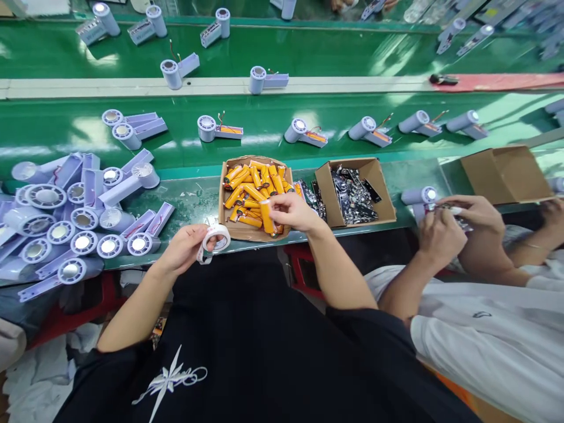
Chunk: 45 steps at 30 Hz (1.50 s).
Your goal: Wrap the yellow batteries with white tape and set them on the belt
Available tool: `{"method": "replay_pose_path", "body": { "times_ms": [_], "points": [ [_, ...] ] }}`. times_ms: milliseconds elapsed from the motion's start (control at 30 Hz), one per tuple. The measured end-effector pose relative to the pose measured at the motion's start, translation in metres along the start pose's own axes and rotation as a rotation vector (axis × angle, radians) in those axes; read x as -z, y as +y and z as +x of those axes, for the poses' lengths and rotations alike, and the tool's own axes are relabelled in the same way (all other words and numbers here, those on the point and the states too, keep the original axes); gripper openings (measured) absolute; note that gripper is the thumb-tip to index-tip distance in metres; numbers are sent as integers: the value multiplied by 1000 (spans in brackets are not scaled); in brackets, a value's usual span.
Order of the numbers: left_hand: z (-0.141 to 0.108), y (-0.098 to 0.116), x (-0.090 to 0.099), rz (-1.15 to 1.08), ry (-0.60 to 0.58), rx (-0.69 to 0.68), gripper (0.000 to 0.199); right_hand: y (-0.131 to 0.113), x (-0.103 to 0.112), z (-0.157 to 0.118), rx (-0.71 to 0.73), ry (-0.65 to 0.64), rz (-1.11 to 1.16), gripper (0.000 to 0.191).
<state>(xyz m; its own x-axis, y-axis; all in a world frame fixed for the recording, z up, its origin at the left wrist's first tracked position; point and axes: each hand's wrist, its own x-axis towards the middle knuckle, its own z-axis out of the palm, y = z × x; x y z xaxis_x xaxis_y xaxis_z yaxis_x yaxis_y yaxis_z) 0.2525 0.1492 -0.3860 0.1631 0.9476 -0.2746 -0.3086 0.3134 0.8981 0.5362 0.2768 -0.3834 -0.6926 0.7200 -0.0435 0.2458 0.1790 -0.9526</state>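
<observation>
In my left hand a roll of white tape is gripped at its side, a loose end dangling below it. My right hand pinches an orange cylindrical battery between thumb and fingers. That battery is tilted over the near right corner of an open cardboard box. Several more orange batteries with short wires lie jumbled in this box. The right palm and the far side of the battery are hidden.
Lilac fan-like housings are piled at left. Others stand along the green conveyor, some holding batteries. Right of my box is a carton of circuit boards. A co-worker's hands work on a housing beyond it, near another carton.
</observation>
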Motion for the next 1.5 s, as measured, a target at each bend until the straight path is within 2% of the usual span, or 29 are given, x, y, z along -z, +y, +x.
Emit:
{"method": "replay_pose_path", "body": {
  "times_ms": [67,133,267,400,467,533,600,667,733,800,867,933,1000,1033,1100,1167,1233,1300,1367,1433,1500],
  "points": [
    [0,-3,-2,-7,-27,39,65,1,-8,-12,109,96,344,52],
    [1,-4,-4,-1,-53,66,65,1,-26,-20,168,140,503,57],
    [4,-4,-9,65,-87,91,68,3,-64,-21,167,284,558,57],
    [6,-2,-14,155,-143,85,72,11,-83,-15,261,459,644,54],
    [7,-2,-15,167,-170,85,73,15,-86,-15,325,459,626,49],
    [7,-3,-16,174,-179,79,73,18,-89,-14,342,404,608,51],
    [8,-4,-15,193,-198,66,71,20,-93,-10,263,332,618,56],
    [10,-4,-14,214,-212,54,69,22,-95,-3,155,270,626,54],
    [16,0,-12,253,-214,32,67,22,-93,6,113,225,604,52],
    [23,9,-10,338,-238,-8,66,19,-82,17,144,175,529,56],
    [31,21,-6,440,-294,-50,65,11,-62,26,153,168,420,57],
    [35,32,-3,504,-355,-70,63,1,-37,35,128,214,248,48],
    [35,38,0,527,-428,-71,61,-11,-15,42,142,210,-30,38],
    [33,39,1,533,-466,-64,61,-16,-8,45,179,146,-205,35],
    [27,35,3,538,-512,-48,62,-23,-6,50,279,-72,-552,29],
    [22,27,6,538,-507,-40,64,-26,-18,54,363,-292,-823,27],
    [17,20,9,539,-495,-46,65,-26,-36,55,392,-408,-1010,27],
    [13,15,13,544,-493,-54,66,-24,-50,53,378,-416,-1121,27],
    [9,12,19,539,-482,-60,66,-21,-50,51,368,-365,-1130,31],
    [4,10,24,508,-448,-63,64,-20,-37,47,352,-269,-1055,35],
    [2,7,28,441,-396,-59,63,-19,-20,42,263,-122,-1009,37]
  ]
}}
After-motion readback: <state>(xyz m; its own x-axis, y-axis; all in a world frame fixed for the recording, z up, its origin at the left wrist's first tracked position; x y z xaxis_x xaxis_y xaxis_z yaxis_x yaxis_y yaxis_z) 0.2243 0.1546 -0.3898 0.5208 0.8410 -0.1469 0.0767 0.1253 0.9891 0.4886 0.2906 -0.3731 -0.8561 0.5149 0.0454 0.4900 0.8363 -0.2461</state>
